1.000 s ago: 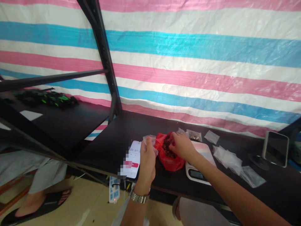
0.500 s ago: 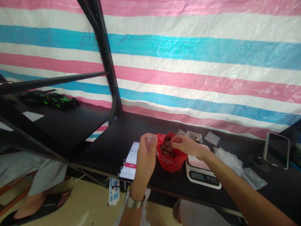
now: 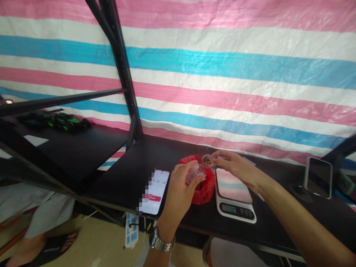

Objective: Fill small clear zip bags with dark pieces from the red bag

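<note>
Between the fingers of my right hand (image 3: 226, 163) is a small clear scoop (image 3: 207, 160) filled with brown pieces, raised over the back of the red plastic bag (image 3: 207, 193). My left hand (image 3: 183, 185) pinches a clear plastic bag (image 3: 195, 171) and holds it above the red bag's left side. The scoop is close to the clear bag, on its upper right. Dark brown pieces show inside the red bag, partly hidden by my left hand. Just right of the red bag lies a white kitchen scale (image 3: 233, 189) with a shiny platform.
A phone (image 3: 155, 191) showing a timer lies left of my left hand. Another device (image 3: 318, 178) leans on a stand at the right. A black frame post (image 3: 122, 70) rises at the left, before a striped sheet (image 3: 222, 63). Another person's leg (image 3: 50, 211) shows lower left.
My right hand has lifted the scoop out of the red bag with brown pieces in it. My left hand has moved the clear bag rightward, over the red bag.
</note>
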Demonstrator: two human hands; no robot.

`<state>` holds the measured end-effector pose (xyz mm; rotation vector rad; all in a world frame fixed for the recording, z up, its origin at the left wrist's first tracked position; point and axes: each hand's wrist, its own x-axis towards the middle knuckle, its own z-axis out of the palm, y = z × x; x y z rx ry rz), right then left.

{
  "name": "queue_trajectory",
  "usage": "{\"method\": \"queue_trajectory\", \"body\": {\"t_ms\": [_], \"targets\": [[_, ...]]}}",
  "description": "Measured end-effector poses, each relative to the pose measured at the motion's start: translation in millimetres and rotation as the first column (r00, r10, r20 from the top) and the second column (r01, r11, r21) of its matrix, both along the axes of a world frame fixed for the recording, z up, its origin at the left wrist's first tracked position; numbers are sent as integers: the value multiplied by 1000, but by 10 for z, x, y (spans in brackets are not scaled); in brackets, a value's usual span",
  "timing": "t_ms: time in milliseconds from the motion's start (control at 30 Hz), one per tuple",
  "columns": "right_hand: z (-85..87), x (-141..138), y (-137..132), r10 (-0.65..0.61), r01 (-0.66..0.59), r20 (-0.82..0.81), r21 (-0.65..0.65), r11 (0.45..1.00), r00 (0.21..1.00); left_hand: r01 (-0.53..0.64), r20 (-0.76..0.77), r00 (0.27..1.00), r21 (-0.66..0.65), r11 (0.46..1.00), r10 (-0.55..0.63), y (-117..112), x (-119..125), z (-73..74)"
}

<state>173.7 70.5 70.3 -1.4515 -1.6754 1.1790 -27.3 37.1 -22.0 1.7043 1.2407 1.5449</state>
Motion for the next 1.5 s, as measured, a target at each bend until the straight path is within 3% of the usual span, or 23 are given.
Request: {"method": "queue_trajectory", "body": {"t_ms": [133,233,467,600,767,900,1067,1200,1333,1400,1500], "targets": [[18,-24,-37,16,-19,37,91,996,999,-18,75,997,-28,999,20,-5,105,8],[-5,-91,-97,-9,-28,153,236,971,988,-21,120,992,-32,999,25,6,144,-5],[75,-258,-293,-130,-138,483,481,866,866,12,53,999,0,1000,-12,36,174,-101],[108,-297,-347,-108,-233,532,532,814,840,-9,12,1000,20,1000,9,49,208,-122],[82,-310,-381,-137,-367,609,625,689,781,-51,151,987,0,999,50,32,246,-97],[53,-307,-386,-142,-356,560,681,640,816,-5,195,981,-16,1000,8,22,215,-117],[44,-260,-361,-182,-223,457,697,682,871,45,215,976,-66,997,-30,21,128,-168],[-49,-171,-283,-243,-122,458,634,764,855,39,311,950,-110,993,-3,-31,90,-113],[-277,-178,-190,-109,-226,658,403,887,745,-6,340,940,-55,998,24,-100,111,-70],[-406,-237,-134,-52,-294,739,331,897,672,-11,391,920,-51,999,30,-109,117,-72],[-556,-342,-4,-72,-352,837,304,885,542,21,439,899,-64,998,9,-94,84,-56]]}}
